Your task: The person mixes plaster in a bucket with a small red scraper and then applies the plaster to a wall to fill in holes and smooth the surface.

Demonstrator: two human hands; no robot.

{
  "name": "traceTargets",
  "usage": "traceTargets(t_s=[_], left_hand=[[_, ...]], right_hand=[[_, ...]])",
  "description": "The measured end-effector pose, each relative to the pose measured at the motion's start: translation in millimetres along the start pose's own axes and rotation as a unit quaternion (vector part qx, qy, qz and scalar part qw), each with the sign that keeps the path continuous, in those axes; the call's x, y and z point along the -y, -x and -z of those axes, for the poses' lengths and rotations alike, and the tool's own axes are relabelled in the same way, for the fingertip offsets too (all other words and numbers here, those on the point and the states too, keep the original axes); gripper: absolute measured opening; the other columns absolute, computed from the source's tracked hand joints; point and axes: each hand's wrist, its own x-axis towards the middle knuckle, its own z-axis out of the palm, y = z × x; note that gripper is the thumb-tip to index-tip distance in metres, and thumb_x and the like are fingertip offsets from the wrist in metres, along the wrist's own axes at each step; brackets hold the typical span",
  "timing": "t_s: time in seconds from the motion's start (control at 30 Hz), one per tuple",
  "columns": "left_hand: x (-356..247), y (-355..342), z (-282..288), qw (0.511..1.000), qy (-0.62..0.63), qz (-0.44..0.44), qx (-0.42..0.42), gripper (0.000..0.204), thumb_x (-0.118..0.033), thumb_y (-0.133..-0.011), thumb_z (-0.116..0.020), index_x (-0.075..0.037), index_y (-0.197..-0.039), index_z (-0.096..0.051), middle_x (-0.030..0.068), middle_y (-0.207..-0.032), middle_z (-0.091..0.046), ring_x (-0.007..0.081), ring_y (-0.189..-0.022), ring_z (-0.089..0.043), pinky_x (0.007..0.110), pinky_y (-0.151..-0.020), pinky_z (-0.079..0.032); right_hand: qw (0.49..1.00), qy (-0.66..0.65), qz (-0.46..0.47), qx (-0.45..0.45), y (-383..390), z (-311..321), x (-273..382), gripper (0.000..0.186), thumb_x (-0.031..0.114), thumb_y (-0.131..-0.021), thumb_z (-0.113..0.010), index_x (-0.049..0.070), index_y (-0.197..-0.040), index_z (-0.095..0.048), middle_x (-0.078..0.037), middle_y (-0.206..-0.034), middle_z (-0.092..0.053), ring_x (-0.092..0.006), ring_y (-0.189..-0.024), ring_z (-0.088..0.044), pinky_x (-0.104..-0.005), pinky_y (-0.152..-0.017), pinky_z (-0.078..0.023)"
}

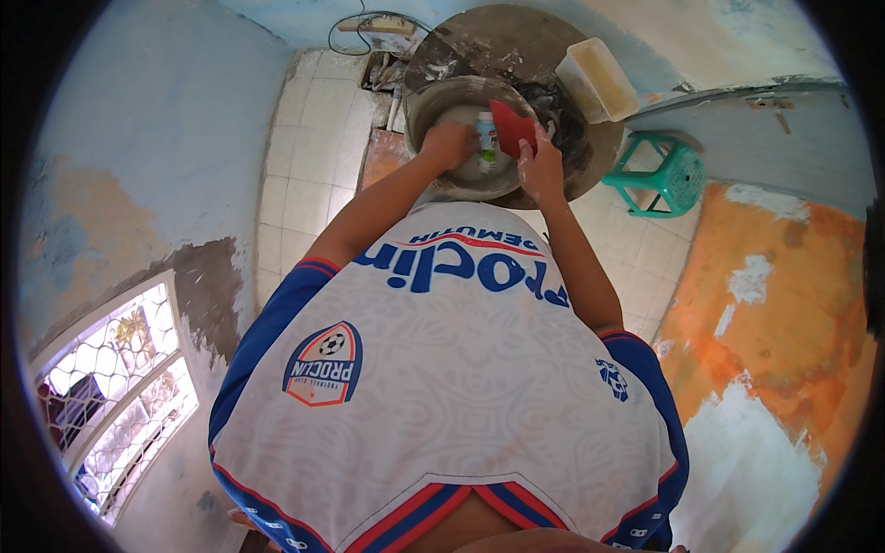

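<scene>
My right hand (542,168) grips a flat red plastic scraper (512,127) over the right side of a round grey bucket (426,100). Inside the bucket's left half, my left hand (451,146) is curled closed with its knuckles up. Whatever its fingers may hold is hidden. Between the hands, a white container with a coloured label (487,138) shows in the bucket, close to my left fingers. Whitish residue marks the bucket's inside and my right hand.
The bucket rests on a round, stained brown board (516,37). A pale rectangular tub (599,78) stands on its right, beside crumpled black plastic (564,115). Further right is a green plastic stool (678,175). Patchy walls and a barred window (120,396) surround the tiled floor (313,129).
</scene>
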Motion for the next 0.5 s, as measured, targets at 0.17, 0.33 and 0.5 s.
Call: traceTargets(t_s=[0.17, 0.33, 0.5], left_hand=[[13.0, -11.2, 1.2, 0.896, 0.433, 0.089, -0.036, 0.034, -0.034, -0.094, -0.062, -0.011, -0.119, -0.067, 0.0111, -0.108, -0.071, 0.0239, -0.096, -0.069, 0.044, -0.083, -0.054], [9.0, 15.5, 78.0, 0.652, 0.713, 0.163, 0.200, 0.039, -0.019, -0.098, -0.062, -0.006, -0.133, -0.055, 0.0086, -0.119, -0.068, 0.0165, -0.107, -0.065, 0.038, -0.089, -0.052], [1.9, 35.1, 93.2, 0.722, 0.662, 0.107, 0.171, 0.041, -0.013, -0.095, -0.065, -0.004, -0.133, -0.054, 0.0073, -0.120, -0.067, 0.0153, -0.103, -0.064, 0.034, -0.089, -0.051]], right_hand=[[0.989, -0.135, 0.040, 0.047, 15.6, -2.1, 12.1, 0.029, 0.000, -0.089, -0.057, 0.006, -0.113, -0.071, -0.017, -0.107, -0.070, -0.0348, -0.103, -0.066, -0.0402, -0.091, -0.051], [0.981, -0.088, 0.172, 0.001, 10.3, -1.6, -6.7, 0.034, -0.011, -0.085, -0.058, 0.008, -0.106, -0.076, -0.012, -0.126, -0.064, -0.0260, -0.133, -0.047, -0.0351, -0.107, -0.043], [0.969, -0.163, 0.187, -0.009, 12.2, -5.8, 1.5, 0.046, -0.011, -0.083, -0.053, 0.011, -0.121, -0.069, -0.016, -0.151, -0.041, -0.0308, -0.140, -0.040, -0.0386, -0.112, -0.040]])
